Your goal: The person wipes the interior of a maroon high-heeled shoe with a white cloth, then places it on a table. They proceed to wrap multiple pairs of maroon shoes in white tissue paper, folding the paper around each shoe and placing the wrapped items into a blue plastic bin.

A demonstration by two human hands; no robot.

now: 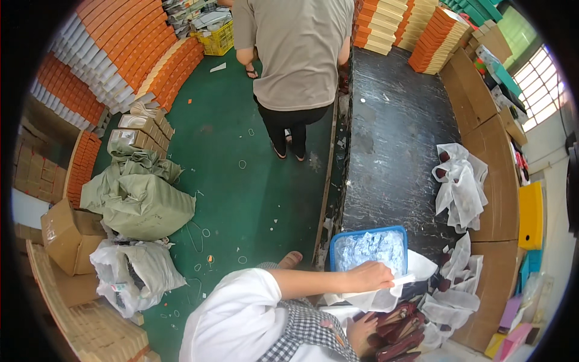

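Note:
My left hand (371, 276) reaches across the near edge of a blue plastic basket (333, 256), its fingers closed on a thin white sheet (383, 298) that hangs beneath it. Small clear and pale packets (371, 250) fill the basket. Lower down, my right hand (360, 335) curls against a pile of glossy dark red shoes (398, 332) and appears to grip one; part of its fingers is hidden. Crumpled white wrappings (449, 308) with dark red pieces showing lie just right of the pile.
The black worktop (392, 139) stretches away, edged by cardboard panels (491, 181). More white wrappings (461, 187) lie along it. A person in a grey-brown shirt (298, 54) stands ahead. Orange boxes (129, 42) are stacked at left, near a green sack (142, 202) and a white bag (136, 274).

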